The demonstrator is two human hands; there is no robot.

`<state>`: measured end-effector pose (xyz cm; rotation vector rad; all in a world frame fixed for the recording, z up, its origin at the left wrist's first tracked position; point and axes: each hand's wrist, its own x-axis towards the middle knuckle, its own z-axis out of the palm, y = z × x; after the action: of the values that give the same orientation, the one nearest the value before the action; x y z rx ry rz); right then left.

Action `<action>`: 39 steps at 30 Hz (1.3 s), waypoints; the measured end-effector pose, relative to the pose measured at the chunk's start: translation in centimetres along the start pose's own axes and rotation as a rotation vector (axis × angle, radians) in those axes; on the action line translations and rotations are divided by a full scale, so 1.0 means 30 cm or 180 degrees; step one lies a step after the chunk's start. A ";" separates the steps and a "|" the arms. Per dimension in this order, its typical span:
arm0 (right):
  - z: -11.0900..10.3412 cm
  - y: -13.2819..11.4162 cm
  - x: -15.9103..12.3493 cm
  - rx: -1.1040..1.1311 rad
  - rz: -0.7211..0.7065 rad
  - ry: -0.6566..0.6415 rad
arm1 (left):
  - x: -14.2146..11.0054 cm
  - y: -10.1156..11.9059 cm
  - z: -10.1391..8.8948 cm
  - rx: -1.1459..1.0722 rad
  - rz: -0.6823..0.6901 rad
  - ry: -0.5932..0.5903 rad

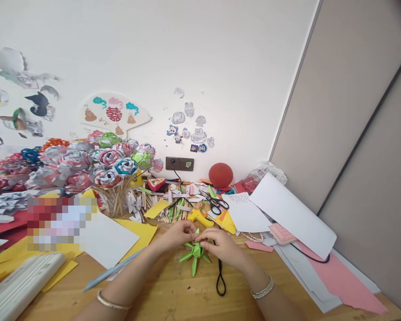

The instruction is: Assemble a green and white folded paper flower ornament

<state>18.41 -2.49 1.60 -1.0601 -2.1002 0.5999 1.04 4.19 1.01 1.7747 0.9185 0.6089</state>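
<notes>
Left hand [182,232], right hand [218,242] — close together, both pinching green folded paper [197,252].

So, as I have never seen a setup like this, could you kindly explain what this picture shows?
Of course. There is no machine here: a person is using their own bare hands. The single picture comes from a camera worn on their head, looking forward and down.

The left hand and right hand meet at the upper part of a green paper shape; exactly how each finger holds it is too small to tell.

On the wooden table, paper flowers stand at the left. Behind the hands are a yellow tool and scissors; a pink calculator lies to the right.
</notes>
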 end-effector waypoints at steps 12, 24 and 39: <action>0.005 0.006 0.001 -0.0020 -0.0097 0.0002 | 0.008 -0.006 0.007 0.0211 0.0061 0.0171; 0.020 0.006 0.001 -0.0121 0.0154 -0.0127 | 0.016 -0.036 0.018 0.0267 0.0007 0.0228; 0.018 0.000 0.000 -0.0303 0.0024 -0.0069 | 0.029 -0.059 0.019 0.0169 0.0086 0.0230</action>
<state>18.01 -2.54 1.25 -1.1193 -2.1629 0.5214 1.43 4.96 -0.86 1.8249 0.9693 0.6751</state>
